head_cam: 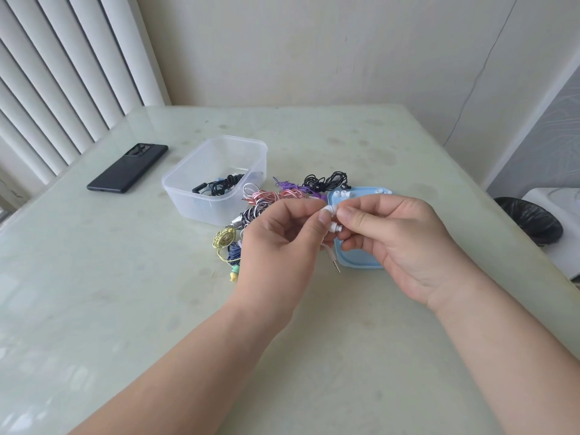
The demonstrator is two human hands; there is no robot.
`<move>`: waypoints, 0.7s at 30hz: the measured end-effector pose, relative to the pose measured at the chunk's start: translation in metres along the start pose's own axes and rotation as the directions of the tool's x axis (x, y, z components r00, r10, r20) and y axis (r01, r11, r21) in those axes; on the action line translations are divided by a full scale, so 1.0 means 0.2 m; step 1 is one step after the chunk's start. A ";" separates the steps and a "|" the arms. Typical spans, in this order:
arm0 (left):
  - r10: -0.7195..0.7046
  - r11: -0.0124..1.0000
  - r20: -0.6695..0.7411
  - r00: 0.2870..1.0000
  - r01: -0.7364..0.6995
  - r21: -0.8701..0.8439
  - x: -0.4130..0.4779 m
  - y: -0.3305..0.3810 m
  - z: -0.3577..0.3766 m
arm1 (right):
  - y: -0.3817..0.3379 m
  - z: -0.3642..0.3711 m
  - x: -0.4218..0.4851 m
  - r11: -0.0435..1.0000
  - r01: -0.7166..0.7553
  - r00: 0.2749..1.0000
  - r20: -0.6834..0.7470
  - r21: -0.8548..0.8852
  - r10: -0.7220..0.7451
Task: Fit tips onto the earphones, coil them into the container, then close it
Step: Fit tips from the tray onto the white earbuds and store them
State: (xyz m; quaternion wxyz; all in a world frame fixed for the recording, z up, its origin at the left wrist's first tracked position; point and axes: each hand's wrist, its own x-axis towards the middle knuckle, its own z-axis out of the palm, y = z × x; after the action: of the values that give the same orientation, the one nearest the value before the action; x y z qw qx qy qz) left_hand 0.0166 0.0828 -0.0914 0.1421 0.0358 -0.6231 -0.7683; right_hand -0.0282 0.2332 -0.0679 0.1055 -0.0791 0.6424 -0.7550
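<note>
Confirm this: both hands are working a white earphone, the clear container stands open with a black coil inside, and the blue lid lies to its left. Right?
Wrong on one point: the head view shows the blue lid lying to the right of the clear container, partly hidden by the right hand. The rest stands.

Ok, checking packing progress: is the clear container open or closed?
Open: the container stands uncovered; the blue lid lies separately to its right.

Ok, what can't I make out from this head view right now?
Head view: white earphone, whether its tip is seated, covered by fingers of left hand and right hand.
Head view: blue lid, near part hidden under the right hand.
Head view: container, contents blurred by its frosted wall.
</note>
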 end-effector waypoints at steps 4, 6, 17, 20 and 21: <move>-0.007 1.000 0.010 1.000 0.007 -0.022 0.00 0.00 0.00 | 0.00 0.00 0.00 0.997 0.045 0.998 -0.035 -0.061 -0.047; -0.008 0.999 0.016 1.000 0.009 -0.031 0.00 0.00 0.00 | 0.00 0.00 0.00 0.999 0.033 0.999 -0.031 -0.024 -0.034; -0.035 0.998 0.017 0.999 0.036 -0.050 0.02 0.00 -0.02 | 0.01 0.02 -0.02 0.962 0.186 0.982 0.015 -0.199 -0.187; -0.057 0.995 0.086 0.995 0.063 -0.072 0.01 0.01 -0.01 | -0.01 -0.01 0.00 0.998 0.052 0.998 0.030 -0.043 -0.051; -0.063 0.994 0.103 0.993 0.072 -0.083 0.01 0.01 -0.01 | -0.02 -0.02 0.00 1.000 0.007 0.999 0.053 -0.010 -0.006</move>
State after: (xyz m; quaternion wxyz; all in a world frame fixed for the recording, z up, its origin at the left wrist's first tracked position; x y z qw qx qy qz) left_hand 0.0163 0.0804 -0.0888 0.0859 0.0120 -0.5942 -0.7996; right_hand -0.0291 0.2378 -0.0641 0.1196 -0.1015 0.6431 -0.7495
